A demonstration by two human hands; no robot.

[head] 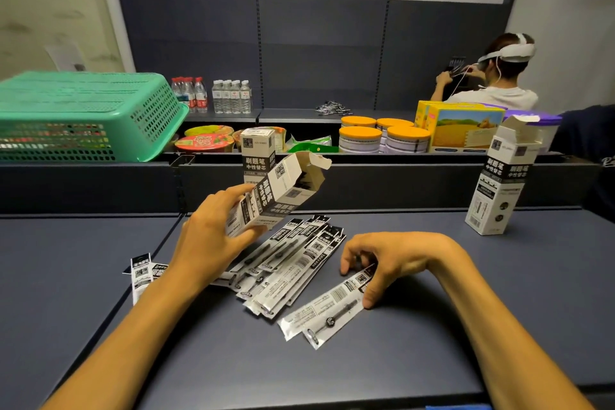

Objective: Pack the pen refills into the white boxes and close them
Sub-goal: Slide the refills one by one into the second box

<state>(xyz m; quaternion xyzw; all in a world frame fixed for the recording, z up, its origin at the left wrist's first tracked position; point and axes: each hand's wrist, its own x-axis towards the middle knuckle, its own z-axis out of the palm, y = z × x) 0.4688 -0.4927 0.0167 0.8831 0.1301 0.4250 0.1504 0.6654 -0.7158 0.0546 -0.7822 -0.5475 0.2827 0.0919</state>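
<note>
The left hand (213, 233) grips a tilted white box (273, 196), flaps open. The right hand (382, 263) pinches a pen refill packet (329, 313) on the worktop (499, 309) — its grip curled round one end.

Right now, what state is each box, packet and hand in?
Held white box: tilted, top flaps open.
Right white box: upright, flap open.
Rear white box: upright, closed.
Refill packets: loose on table.
Left hand: grips held box.
Right hand: pinches one refill packet.

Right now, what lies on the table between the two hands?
In the head view, a fanned pile of packaged pen refills lies between the left hand and right hand.
</note>
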